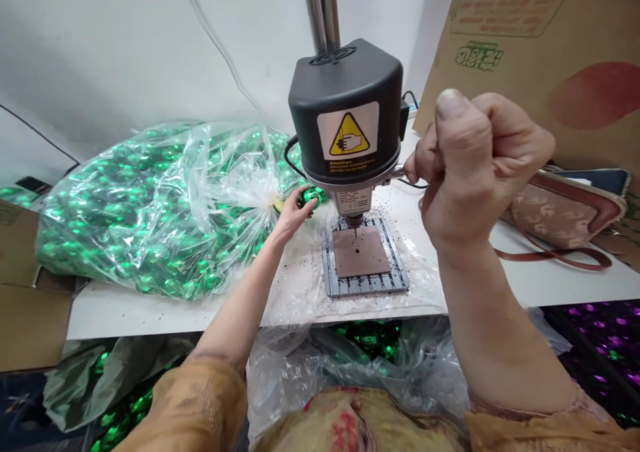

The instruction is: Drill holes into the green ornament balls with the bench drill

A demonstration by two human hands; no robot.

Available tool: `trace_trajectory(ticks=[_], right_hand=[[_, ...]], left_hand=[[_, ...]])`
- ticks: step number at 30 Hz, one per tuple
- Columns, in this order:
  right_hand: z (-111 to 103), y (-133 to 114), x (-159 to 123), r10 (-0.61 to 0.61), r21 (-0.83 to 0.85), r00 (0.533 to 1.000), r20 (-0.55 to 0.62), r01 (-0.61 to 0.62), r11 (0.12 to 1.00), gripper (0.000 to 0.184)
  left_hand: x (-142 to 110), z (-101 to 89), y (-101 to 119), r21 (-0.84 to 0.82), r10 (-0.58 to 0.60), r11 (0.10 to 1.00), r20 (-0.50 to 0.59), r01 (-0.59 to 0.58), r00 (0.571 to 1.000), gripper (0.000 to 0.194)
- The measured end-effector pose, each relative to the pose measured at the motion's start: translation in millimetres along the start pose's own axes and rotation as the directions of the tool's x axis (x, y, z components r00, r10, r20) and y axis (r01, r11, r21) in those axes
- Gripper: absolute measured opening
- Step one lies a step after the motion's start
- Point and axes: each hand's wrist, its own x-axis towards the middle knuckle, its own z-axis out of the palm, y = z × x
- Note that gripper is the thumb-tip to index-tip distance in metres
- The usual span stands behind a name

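Observation:
A small black bench drill [347, 112] stands on the white table [150, 312], its bit over a brown pad [361, 252] on a grey slotted base [367, 282]. My left hand [296, 213] reaches to the mouth of a clear bag of shiny green pieces [145, 212] and pinches one green piece [311, 195]. My right hand [473, 165] is raised beside the drill head, fist closed round the drill's thin lever handle [411, 183], most of which the fingers hide.
A cardboard box [540, 59] leans at the back right, with a brown purse [565, 212] in front of it. More cardboard [27, 285] sits at the left. A bag of green pieces [370, 345] lies below the table edge; purple pieces [605, 339] are at lower right.

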Motion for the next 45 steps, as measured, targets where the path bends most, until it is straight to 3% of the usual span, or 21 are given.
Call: trace_trajectory(ticks=[2,5,8,11,15,18,24,31,35,41,45], right_hand=[[-0.2,-1.0,-0.7,0.021,-0.015,1.0,0.006,-0.021,1.0,0.044],[-0.6,-0.2,-0.9,0.002,-0.005,1.0,-0.002,-0.002,1.0,0.043],[-1.2,3.3,-0.4,-0.019,0.002,1.0,-0.009,0.019,1.0,0.043],[-2.5,7.6,-0.2,-0.036,-0.004,0.999,0.003,0.036,0.999,0.044],[-4.0,10.7,-0.6,-0.034,-0.024,0.999,0.003,0.034,0.999,0.046],[-3.9,9.2,-1.0,-0.037,-0.036,0.999,0.016,0.038,0.999,0.046],[-3.5,5.7,-1.4,-0.024,-0.031,0.999,0.027,0.025,0.999,0.047],[-3.6,7.7,-1.2,-0.027,-0.053,0.999,0.02,0.028,0.998,0.047],[-3.0,5.6,-2.1,-0.032,-0.021,0.999,0.014,0.033,0.999,0.046],[-6.7,10.1,-14.4,-0.08,0.005,0.995,-0.057,0.081,0.997,0.051],[-11.5,15.9,-24.4,-0.129,0.039,0.99,-0.063,0.132,0.991,0.055]], left_hand=[[-26.9,-2.4,11.8,-0.254,-0.093,0.961,0.071,0.108,0.993,0.054],[-68.9,-0.9,28.7,-0.477,-0.18,0.836,0.232,0.273,0.956,0.062],[-102.6,9.2,36.0,-0.522,-0.222,0.761,0.349,0.385,0.911,0.062],[-121.3,23.9,32.2,-0.434,-0.197,0.845,0.29,0.312,0.936,0.061],[-123.9,39.5,23.1,-0.271,-0.1,0.952,0.17,0.144,0.98,0.062],[-118.3,46.8,20.2,-0.164,-0.068,0.982,0.163,0.095,0.984,0.062],[-111.2,59.3,19.2,-0.018,-0.021,1.0,0.151,0.024,0.988,0.062],[-111.1,73.4,22.8,0.163,0.183,0.964,0.16,-0.208,0.97,0.051],[-116.6,78.4,21.9,0.181,0.195,0.959,0.14,-0.218,0.971,0.05],[-123.0,81.2,17.1,0.127,0.113,0.985,0.065,-0.121,0.991,0.054],[-124.1,82.7,15.1,0.098,0.111,0.988,0.053,-0.116,0.992,0.054]])
